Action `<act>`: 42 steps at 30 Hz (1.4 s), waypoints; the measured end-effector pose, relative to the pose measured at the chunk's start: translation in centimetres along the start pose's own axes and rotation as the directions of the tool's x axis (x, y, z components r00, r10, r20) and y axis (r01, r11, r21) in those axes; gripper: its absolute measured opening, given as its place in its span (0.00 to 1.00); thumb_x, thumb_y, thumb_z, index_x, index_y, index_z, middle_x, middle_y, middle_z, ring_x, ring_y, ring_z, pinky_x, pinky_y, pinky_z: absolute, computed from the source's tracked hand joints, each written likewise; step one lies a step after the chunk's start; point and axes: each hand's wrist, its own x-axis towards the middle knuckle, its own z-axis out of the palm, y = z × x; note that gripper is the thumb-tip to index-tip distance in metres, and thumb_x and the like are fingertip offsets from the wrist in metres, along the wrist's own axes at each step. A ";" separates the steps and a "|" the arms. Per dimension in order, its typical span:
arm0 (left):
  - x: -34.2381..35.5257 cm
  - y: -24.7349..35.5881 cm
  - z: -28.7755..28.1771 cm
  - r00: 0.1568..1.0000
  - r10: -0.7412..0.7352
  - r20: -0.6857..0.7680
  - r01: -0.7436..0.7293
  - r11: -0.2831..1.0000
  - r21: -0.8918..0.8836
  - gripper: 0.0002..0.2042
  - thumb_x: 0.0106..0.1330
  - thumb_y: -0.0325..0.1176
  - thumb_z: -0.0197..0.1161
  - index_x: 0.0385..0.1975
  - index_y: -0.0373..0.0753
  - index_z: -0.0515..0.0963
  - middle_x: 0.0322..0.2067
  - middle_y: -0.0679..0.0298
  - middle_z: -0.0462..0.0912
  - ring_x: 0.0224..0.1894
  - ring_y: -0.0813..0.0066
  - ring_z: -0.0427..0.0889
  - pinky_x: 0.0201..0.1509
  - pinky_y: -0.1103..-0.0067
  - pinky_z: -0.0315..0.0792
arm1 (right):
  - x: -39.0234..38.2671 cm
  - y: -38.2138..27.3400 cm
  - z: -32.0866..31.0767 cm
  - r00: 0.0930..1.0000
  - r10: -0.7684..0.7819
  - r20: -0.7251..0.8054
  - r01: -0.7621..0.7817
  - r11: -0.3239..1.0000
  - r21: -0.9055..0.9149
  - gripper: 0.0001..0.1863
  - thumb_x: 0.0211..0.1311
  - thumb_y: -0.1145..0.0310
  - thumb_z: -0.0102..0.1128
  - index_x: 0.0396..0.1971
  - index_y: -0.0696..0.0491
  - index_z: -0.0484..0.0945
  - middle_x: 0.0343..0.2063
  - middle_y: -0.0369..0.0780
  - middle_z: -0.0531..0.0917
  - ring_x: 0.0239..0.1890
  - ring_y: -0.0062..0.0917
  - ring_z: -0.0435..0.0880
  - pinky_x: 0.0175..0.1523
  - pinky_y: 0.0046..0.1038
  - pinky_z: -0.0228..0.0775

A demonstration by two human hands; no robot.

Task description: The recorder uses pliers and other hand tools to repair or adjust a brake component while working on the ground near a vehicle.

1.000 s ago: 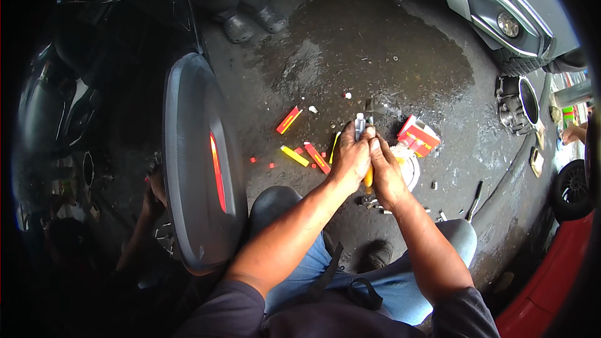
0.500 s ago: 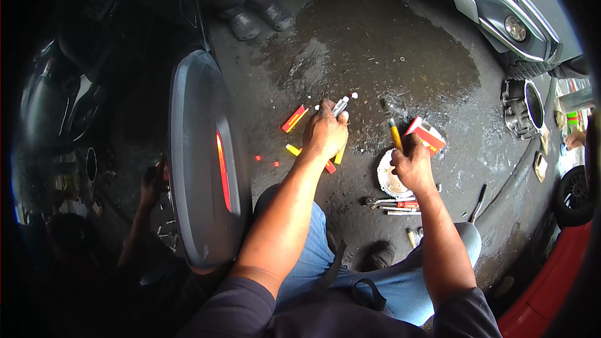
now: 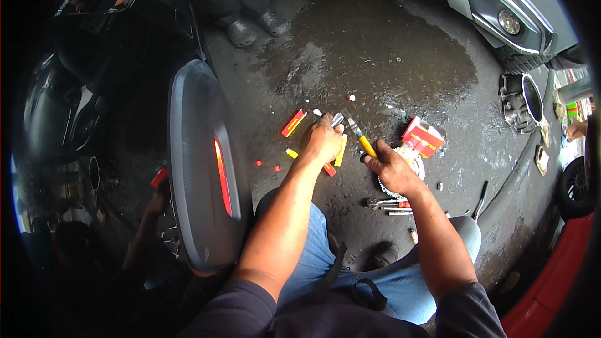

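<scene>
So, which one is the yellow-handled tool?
Start at the big dark red-striped panel and go right to the person's right hand. The yellow-handled tool sticks out toward the left hand. Unlike the yellow pieces nearby, it has a metal end.

A: Scraper (image 3: 362, 139), mid-frame: yellow handle smooth, plastic-looking; front end bare metal, dulled.
B: Piece (image 3: 338, 119) just left of it?
A: Bright metal, smooth, reflective. Gear (image 3: 414, 164): pale metal, toothed edge.
B: Boxes, centre right?
A: Red box (image 3: 432, 141): thin printed card, slight sheen.
B: Left of frame: bumper (image 3: 193, 131) matt, finely textured plastic; reflector (image 3: 221, 175) red, glossy, smooth.
A: Housing (image 3: 510, 107), upper right: cast metal, ribbed. Jeans (image 3: 302, 228), lower centre: faded woven cloth.
B: Floor (image 3: 269, 91): rough, matt; damp patch (image 3: 382, 37) darker.
</scene>
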 end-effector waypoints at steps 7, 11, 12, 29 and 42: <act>-0.1 0.5 -1.5 0.981 -0.095 0.167 0.081 0.993 0.087 0.26 0.67 0.39 0.52 0.61 0.31 0.60 0.59 0.46 0.67 0.62 0.56 0.67 0.65 0.72 0.61 | 0.4 0.1 0.3 0.998 -0.031 0.056 0.037 0.993 -0.111 0.16 0.60 0.63 0.58 0.36 0.59 0.65 0.25 0.46 0.72 0.31 0.30 0.68 0.41 0.32 0.64; -0.4 0.9 -1.6 0.967 -0.134 0.218 0.106 0.985 0.136 0.27 0.67 0.40 0.51 0.62 0.30 0.59 0.59 0.45 0.66 0.62 0.56 0.66 0.65 0.71 0.60 | 0.6 0.1 -0.1 0.989 -0.016 0.146 0.038 0.988 -0.149 0.19 0.54 0.65 0.60 0.40 0.59 0.66 0.33 0.55 0.77 0.42 0.51 0.75 0.45 0.42 0.65; -0.4 0.6 -1.5 0.967 -0.134 0.216 0.106 0.985 0.136 0.27 0.67 0.40 0.51 0.62 0.30 0.59 0.59 0.45 0.66 0.62 0.56 0.66 0.65 0.71 0.60 | 0.7 0.3 0.1 0.989 -0.019 0.146 0.041 0.988 -0.149 0.19 0.54 0.65 0.60 0.40 0.59 0.66 0.33 0.55 0.77 0.42 0.51 0.75 0.45 0.42 0.65; 0.5 -1.0 -0.8 0.981 -0.078 0.177 0.039 0.976 0.215 0.19 0.66 0.41 0.49 0.49 0.33 0.68 0.49 0.43 0.75 0.52 0.49 0.75 0.55 0.65 0.69 | 1.7 2.3 1.2 0.987 -0.068 0.145 0.073 0.997 -0.029 0.12 0.53 0.70 0.59 0.35 0.56 0.68 0.26 0.40 0.74 0.31 0.27 0.72 0.40 0.30 0.65; 1.7 -2.2 -0.7 0.998 -0.062 0.024 0.063 0.997 -0.043 0.19 0.66 0.48 0.54 0.42 0.36 0.78 0.36 0.54 0.82 0.41 0.66 0.80 0.47 0.72 0.70 | -0.4 2.8 0.1 0.968 0.198 -0.153 -0.166 0.966 0.199 0.14 0.55 0.70 0.60 0.40 0.58 0.70 0.31 0.36 0.74 0.35 0.22 0.69 0.44 0.24 0.61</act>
